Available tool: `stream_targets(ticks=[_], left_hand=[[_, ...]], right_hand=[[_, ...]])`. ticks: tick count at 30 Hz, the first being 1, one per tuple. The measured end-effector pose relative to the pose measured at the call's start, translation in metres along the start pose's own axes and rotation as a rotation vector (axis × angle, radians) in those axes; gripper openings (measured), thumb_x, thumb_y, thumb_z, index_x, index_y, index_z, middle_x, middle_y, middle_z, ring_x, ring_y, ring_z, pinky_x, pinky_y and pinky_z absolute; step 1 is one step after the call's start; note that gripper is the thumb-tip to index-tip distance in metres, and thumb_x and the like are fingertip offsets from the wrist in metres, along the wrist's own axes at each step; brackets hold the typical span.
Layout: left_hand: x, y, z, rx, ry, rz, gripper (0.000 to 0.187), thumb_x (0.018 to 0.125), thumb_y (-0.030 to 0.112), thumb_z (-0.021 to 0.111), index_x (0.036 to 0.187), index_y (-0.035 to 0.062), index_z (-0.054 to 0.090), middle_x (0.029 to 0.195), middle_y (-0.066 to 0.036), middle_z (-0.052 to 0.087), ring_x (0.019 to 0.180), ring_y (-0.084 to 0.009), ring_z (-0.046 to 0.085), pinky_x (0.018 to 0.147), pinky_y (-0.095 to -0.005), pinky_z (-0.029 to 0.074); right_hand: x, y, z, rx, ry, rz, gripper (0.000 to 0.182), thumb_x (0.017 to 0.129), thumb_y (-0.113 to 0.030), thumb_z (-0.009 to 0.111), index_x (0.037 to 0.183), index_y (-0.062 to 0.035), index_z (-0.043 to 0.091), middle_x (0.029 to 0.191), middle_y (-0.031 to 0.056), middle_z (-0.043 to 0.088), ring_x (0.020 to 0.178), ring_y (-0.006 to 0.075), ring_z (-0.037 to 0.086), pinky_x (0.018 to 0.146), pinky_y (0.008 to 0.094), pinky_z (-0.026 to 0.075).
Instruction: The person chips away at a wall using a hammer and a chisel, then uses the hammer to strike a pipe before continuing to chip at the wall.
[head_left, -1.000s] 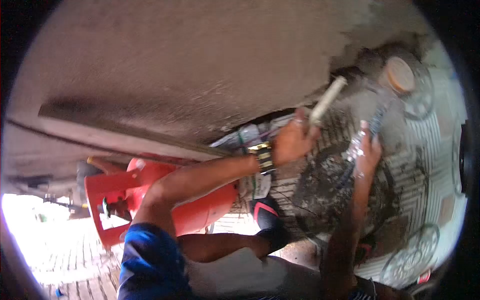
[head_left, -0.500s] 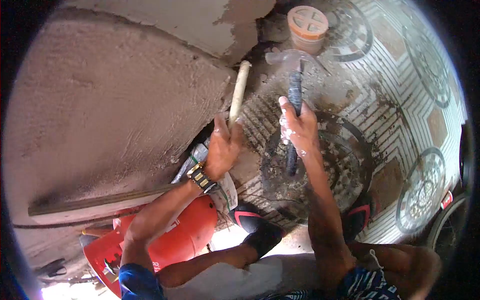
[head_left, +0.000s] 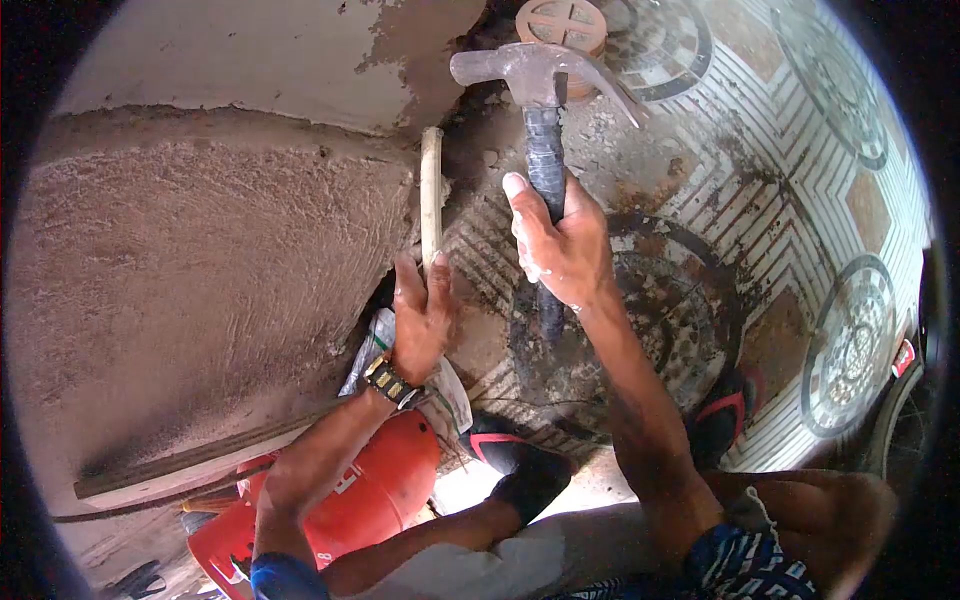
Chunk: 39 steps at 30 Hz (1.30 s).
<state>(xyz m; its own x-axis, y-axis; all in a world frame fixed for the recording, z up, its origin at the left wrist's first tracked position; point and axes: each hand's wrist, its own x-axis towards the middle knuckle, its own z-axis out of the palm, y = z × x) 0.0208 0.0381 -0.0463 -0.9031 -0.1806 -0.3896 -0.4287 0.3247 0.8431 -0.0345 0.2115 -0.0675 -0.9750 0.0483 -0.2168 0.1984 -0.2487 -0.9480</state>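
Note:
A claw hammer [head_left: 544, 150] with a tape-wrapped dark handle is gripped in my right hand [head_left: 565, 245]. Its metal head is raised, the claw pointing right and the striking face left. White smears mark the fingers of this hand. My left hand [head_left: 422, 318], with a watch [head_left: 392, 382] on the wrist, is closed around the lower end of a thin cream-coloured pipe [head_left: 431, 195]. The pipe stands roughly upright in view beside the edge of the rough cement surface [head_left: 220, 250]; its lower end is hidden by my fingers.
An orange-brown round lidded container [head_left: 562, 25] stands behind the hammer head. Patterned, dirt-covered floor tiles [head_left: 790, 225] spread to the right. At lower left are a red bucket-like container [head_left: 385, 475], a wooden strip [head_left: 200, 455] and a white sack [head_left: 445, 400].
The hammer has risen towards the camera and moved left, and its head now looks larger. My left hand and the pipe have shifted left in view, the pipe now more upright.

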Motion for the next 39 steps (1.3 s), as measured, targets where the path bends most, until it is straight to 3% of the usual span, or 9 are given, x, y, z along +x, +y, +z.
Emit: stream_targets(ticks=[5,8,13,17,23,30,34,36,39], left_hand=[[0.007,-0.005,0.002,-0.154,-0.006,-0.040,0.023,0.101,0.031,0.048,0.095,0.0094,0.041,0.066,0.005,0.041,0.053,-0.0030,0.038,0.043,-0.0213,0.032],[0.013,-0.011,-0.003,-0.104,-0.022,-0.075,0.017,0.101,0.033,0.047,0.097,0.0158,0.046,0.068,0.006,0.043,0.048,-0.0051,0.040,0.038,-0.0216,0.031],[0.012,-0.020,-0.006,-0.295,-0.040,-0.165,0.021,0.101,0.037,0.045,0.098,0.0158,0.049,0.068,0.006,0.043,0.050,-0.0050,0.042,0.039,-0.0214,0.031],[0.008,0.012,0.007,-0.157,0.043,-0.236,0.022,0.101,0.035,0.046,0.095,0.0144,0.048,0.068,0.005,0.045,0.051,-0.0051,0.043,0.040,-0.0221,0.032],[0.000,0.009,0.009,0.051,-0.059,0.098,0.025,0.101,0.032,0.047,0.092,0.0102,0.039,0.066,0.004,0.042,0.049,-0.0029,0.037,0.040,-0.0216,0.031],[-0.005,0.012,-0.001,0.029,0.024,-0.010,0.020,0.102,0.030,0.045,0.096,0.0119,0.041,0.072,0.004,0.043,0.052,-0.0041,0.039,0.042,-0.0217,0.034],[-0.007,0.015,0.002,0.129,0.074,0.027,0.020,0.101,0.030,0.048,0.096,0.0119,0.041,0.070,0.003,0.043,0.052,-0.0047,0.040,0.042,-0.0228,0.035],[-0.007,0.016,0.007,0.195,0.090,0.063,0.023,0.100,0.031,0.049,0.094,0.0108,0.039,0.068,0.002,0.044,0.051,-0.0064,0.040,0.042,-0.0246,0.035],[-0.006,0.011,0.008,0.187,0.070,0.068,0.027,0.099,0.032,0.050,0.093,0.0099,0.037,0.066,0.000,0.044,0.050,-0.0083,0.041,0.042,-0.0265,0.035]], right_hand=[[0.010,0.030,0.013,-0.427,0.003,-0.054,0.045,0.088,-0.045,0.062,0.088,-0.0012,0.057,0.071,0.0209,0.062,0.069,0.0373,0.064,0.063,0.0438,0.049],[0.028,0.043,0.006,-0.249,-0.093,0.098,0.046,0.089,-0.046,0.060,0.089,-0.0009,0.056,0.070,0.0185,0.062,0.066,0.0331,0.063,0.062,0.0422,0.049],[0.011,0.004,0.013,0.163,0.102,-0.028,0.040,0.089,-0.040,0.063,0.089,-0.0004,0.055,0.066,0.0131,0.060,0.059,0.0264,0.058,0.060,0.0388,0.048],[0.031,0.022,0.005,-0.550,-0.086,-0.009,0.034,0.089,-0.034,0.062,0.087,-0.0003,0.055,0.065,0.0152,0.057,0.060,0.0274,0.058,0.059,0.0407,0.048],[0.016,0.007,-0.016,-0.065,-0.042,0.286,0.039,0.089,-0.039,0.062,0.088,-0.0011,0.056,0.065,0.0135,0.060,0.061,0.0268,0.062,0.061,0.0406,0.049],[0.017,0.004,-0.019,-0.159,-0.063,0.117,0.041,0.089,-0.041,0.062,0.087,-0.0001,0.056,0.066,0.0145,0.060,0.062,0.0276,0.061,0.062,0.0405,0.048],[0.014,0.000,-0.014,-0.125,-0.030,0.012,0.025,0.092,-0.029,0.064,0.087,-0.0074,0.053,0.058,-0.0061,0.045,0.046,0.0025,0.040,0.041,0.0228,0.034],[0.015,-0.007,-0.017,-0.119,-0.037,0.018,0.034,0.090,-0.035,0.064,0.087,-0.0023,0.055,0.063,0.0071,0.055,0.055,0.0168,0.053,0.053,0.0332,0.043],[0.014,-0.024,-0.020,-0.022,-0.013,0.055,0.033,0.090,-0.033,0.065,0.087,-0.0011,0.055,0.063,0.0070,0.057,0.057,0.0142,0.055,0.055,0.0326,0.046]])
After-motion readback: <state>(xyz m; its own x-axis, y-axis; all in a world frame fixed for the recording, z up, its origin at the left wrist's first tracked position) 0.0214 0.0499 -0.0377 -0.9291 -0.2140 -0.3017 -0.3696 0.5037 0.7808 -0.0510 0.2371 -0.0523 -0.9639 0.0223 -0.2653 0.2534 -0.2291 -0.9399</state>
